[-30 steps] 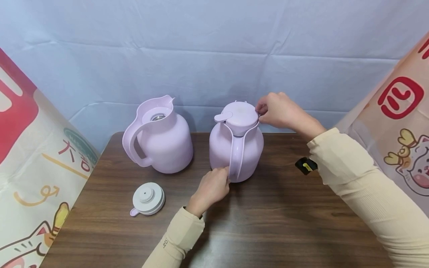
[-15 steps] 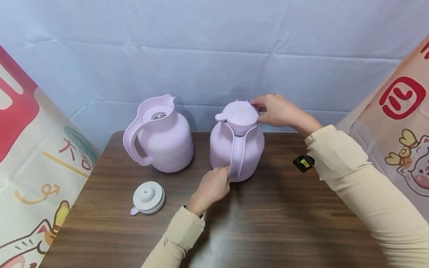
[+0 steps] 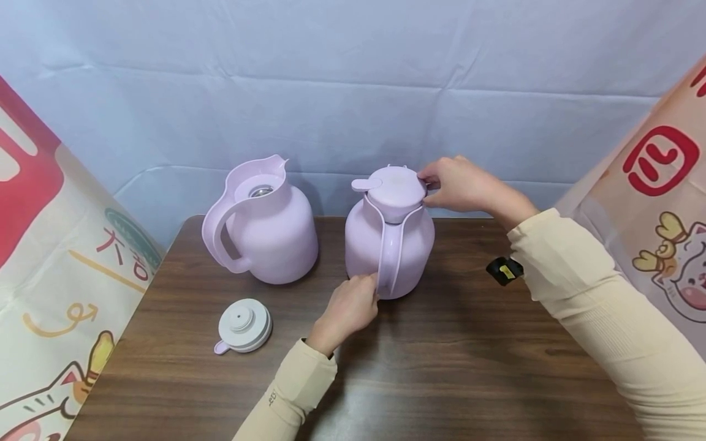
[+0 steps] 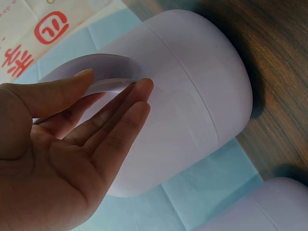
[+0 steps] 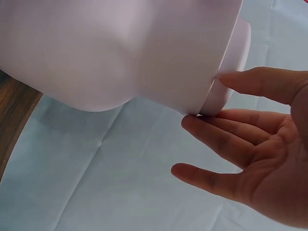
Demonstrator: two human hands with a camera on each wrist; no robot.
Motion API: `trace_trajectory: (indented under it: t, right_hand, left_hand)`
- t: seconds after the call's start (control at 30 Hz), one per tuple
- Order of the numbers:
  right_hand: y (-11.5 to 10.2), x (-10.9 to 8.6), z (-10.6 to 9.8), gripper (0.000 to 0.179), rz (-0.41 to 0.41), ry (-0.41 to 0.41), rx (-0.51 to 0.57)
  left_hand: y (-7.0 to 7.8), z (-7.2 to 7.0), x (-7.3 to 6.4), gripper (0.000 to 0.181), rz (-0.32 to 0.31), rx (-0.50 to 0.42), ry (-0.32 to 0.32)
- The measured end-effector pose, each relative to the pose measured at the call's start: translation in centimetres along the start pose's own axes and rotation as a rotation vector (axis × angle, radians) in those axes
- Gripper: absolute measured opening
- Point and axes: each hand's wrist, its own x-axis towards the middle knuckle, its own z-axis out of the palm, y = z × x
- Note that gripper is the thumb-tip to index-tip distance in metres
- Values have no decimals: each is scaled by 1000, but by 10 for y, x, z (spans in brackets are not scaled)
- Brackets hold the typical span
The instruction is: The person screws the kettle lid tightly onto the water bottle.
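Two lilac vacuum jugs stand upright on the table. My left hand (image 3: 349, 306) pinches the lower handle of the right jug (image 3: 405, 257), with the thumb on one side and fingers on the other in the left wrist view. That jug's lid (image 3: 398, 187) sits in its mouth, the tab pointing left. At the lid's right edge, my right hand (image 3: 460, 184) grips it between thumb and fingers; the right wrist view shows the thumb (image 5: 240, 81) at the seam under the lid. The left jug (image 3: 276, 239) has no lid, and its inner neck shows.
A second lid (image 3: 244, 324) lies upside down on the wooden table (image 3: 441, 361), in front of the left jug. Pale blue cloth (image 3: 331, 79) hangs right behind the jugs. Printed cloths flank the table, the right one (image 3: 656, 214) near my right sleeve.
The right jug's lid has turned slightly clockwise, its tab swinging away from me. My right hand reached further over the lid, then drew back to its right edge. My left hand stays put.
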Motion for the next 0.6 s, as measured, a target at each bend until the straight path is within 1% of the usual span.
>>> trace_trajectory:
  t: [0.1, 0.2, 0.43, 0.6]
  right_hand:
    - [-1, -3, 0, 14, -19, 26, -31]
    - [-3, -5, -1, 9, -14, 32, -47]
    - [-6, -9, -3, 25, 16, -13, -8]
    - [-4, -7, -4, 31, 74, -15, 34]
  left_hand:
    - [0, 1, 0, 7, 0, 1, -2]
    - [0, 1, 0, 7, -1, 3, -3]
    - [-1, 1, 0, 7, 0, 6, 0]
    - [-1, 3, 0, 7, 1, 8, 5]
